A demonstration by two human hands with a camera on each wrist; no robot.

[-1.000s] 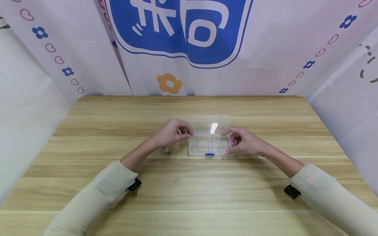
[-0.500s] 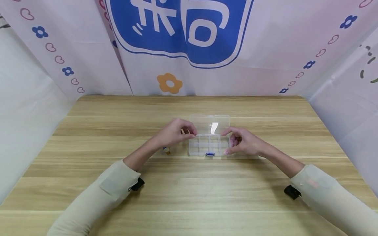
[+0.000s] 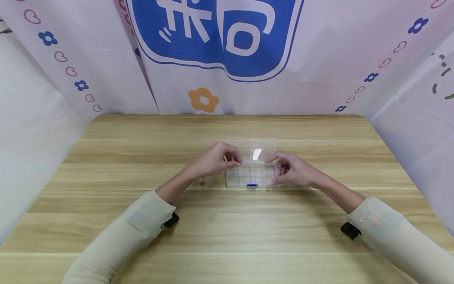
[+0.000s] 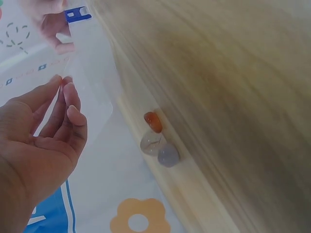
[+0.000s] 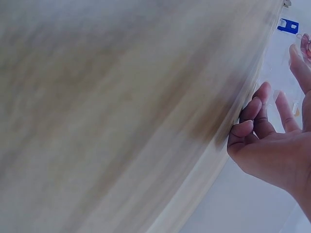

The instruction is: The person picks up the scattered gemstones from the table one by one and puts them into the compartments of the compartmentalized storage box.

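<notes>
A clear plastic compartment box [image 3: 234, 183] lies on the table with its lid [image 3: 244, 148] swung back and a blue latch [image 3: 252, 185] at the front. My right hand [image 3: 298, 170] holds the box's right end, thumb by the front corner and index finger by the back. Over the left compartments, my left hand [image 3: 217, 159] pinches thumb and index finger together on something small, mostly hidden by the fingertips. Left of the box lie an orange stone [image 4: 153, 122], a clear stone [image 4: 150, 144] and a greyish one [image 4: 168, 155], partly covered by my left arm in the head view.
The wooden table [image 3: 227, 236] reaches back to a white printed cloth [image 3: 301, 94] with a blue emblem. White cloth hangs at both sides. A black device [image 3: 171, 220] sits under the left cuff and another black device [image 3: 350, 230] under the right.
My left hand has moved right in small steps, from the box's left edge to over its left compartments, still pinching. The right hand and the box have stayed in place.
</notes>
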